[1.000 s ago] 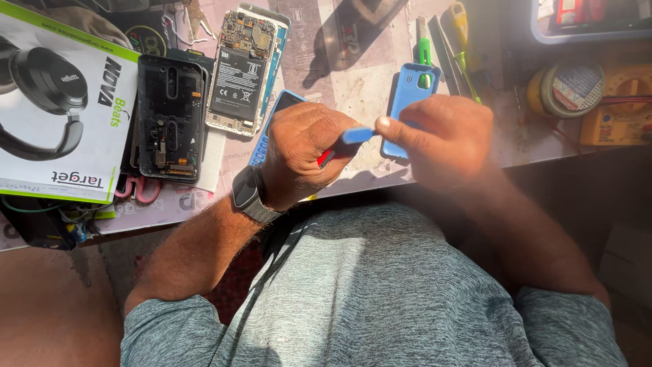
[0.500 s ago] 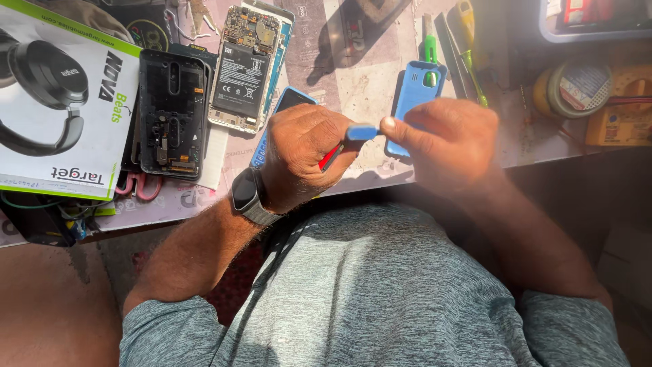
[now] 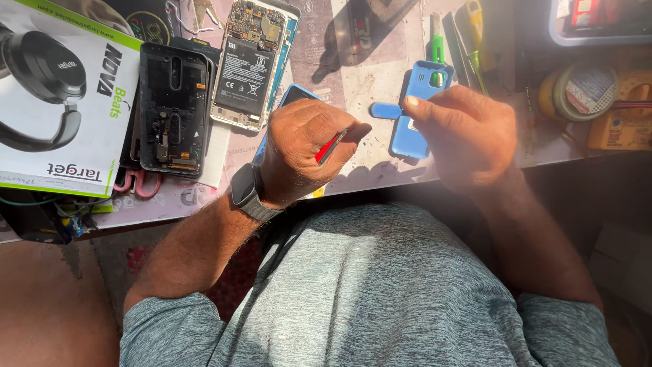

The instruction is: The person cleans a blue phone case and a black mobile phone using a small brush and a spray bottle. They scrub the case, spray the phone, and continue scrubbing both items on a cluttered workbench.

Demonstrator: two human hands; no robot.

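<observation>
My left hand [image 3: 302,146] is closed around a small dark device with a red edge [image 3: 331,146], held above the table's near edge; a black watch [image 3: 246,191] is on that wrist. My right hand [image 3: 462,132] pinches a small blue plastic pry tool [image 3: 386,109], whose flat end points left toward the left hand. A gap separates the tool from the held device. Under the right hand lies a blue phone back cover [image 3: 418,102] on the table.
An opened phone with bare circuit board and battery [image 3: 248,64] and a black phone frame [image 3: 173,109] lie at the left centre. A headphone box [image 3: 58,95] sits far left. Green and yellow hand tools [image 3: 468,41], a tape roll [image 3: 584,88] and a tray [image 3: 598,20] stand at the right.
My hands have drawn apart: the blue tool, earlier touching the device in my left hand, is now pulled away to the right. The view has shifted slightly.
</observation>
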